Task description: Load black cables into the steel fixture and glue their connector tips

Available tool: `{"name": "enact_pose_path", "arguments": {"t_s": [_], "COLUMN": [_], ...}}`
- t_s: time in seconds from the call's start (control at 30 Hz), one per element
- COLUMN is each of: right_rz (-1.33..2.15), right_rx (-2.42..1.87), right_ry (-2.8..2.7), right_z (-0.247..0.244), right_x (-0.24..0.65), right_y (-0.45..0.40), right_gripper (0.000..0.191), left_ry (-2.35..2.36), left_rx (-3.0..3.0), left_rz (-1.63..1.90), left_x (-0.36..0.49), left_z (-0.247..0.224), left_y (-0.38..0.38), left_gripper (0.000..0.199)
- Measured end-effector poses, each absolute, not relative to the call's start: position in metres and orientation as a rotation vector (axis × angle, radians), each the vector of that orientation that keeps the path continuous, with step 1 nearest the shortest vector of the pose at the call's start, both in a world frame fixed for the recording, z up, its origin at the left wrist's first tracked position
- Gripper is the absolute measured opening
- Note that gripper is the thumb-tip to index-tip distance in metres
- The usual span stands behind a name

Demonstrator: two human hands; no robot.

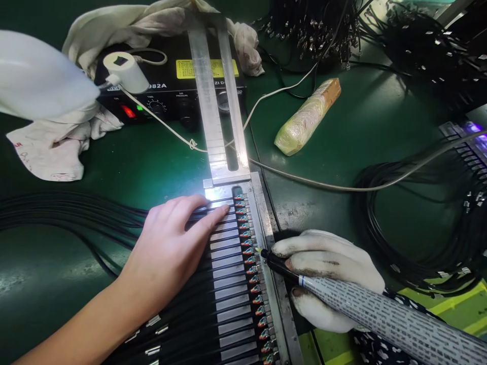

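A row of black cables (230, 262) lies across a metal fixture (279, 304), their ends showing small coloured wires and metal connectors (249, 251). My bare left hand (173, 241) rests over the upper cables, index finger and thumb apart and touching them near the fixture's top; its other fingers are partly hidden. My right hand (323, 258), in a white glove with smudged fingertips, is closed around a dispensing syringe (342, 294) with a grey, print-covered barrel and black front. Its yellowish tip points at the connectors about midway down the row; whether it touches them I cannot tell.
Behind the fixture stands a black control box (171, 109) with a cloth (125, 28) draped over it. A slotted metal plate (203, 91) leans against it. A plastic-wrapped block (304, 121), a coiled cable bundle (373, 223) and a white lamp (41, 76) are nearby.
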State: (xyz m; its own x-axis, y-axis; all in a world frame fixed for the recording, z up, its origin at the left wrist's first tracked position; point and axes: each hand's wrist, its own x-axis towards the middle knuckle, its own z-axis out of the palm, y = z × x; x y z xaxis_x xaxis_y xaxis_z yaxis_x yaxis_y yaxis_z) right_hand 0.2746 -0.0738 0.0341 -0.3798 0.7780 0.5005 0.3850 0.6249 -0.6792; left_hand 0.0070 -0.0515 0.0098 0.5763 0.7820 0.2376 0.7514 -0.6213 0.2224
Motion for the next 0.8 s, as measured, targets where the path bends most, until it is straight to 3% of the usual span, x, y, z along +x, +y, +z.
{"name": "enact_pose_path", "arguments": {"t_s": [0.8], "right_rz": [0.595], "right_rx": [-0.916], "right_ry": [-1.966], "right_z": [0.0350], "right_x": [0.2724], "right_y": [-0.0711], "right_gripper": [0.014], "left_ry": [1.316], "left_rx": [2.712], "left_rz": [0.481], "left_x": [0.0086], "left_z": [0.0102], "left_y": [-0.0509], "left_gripper": [0.037]}}
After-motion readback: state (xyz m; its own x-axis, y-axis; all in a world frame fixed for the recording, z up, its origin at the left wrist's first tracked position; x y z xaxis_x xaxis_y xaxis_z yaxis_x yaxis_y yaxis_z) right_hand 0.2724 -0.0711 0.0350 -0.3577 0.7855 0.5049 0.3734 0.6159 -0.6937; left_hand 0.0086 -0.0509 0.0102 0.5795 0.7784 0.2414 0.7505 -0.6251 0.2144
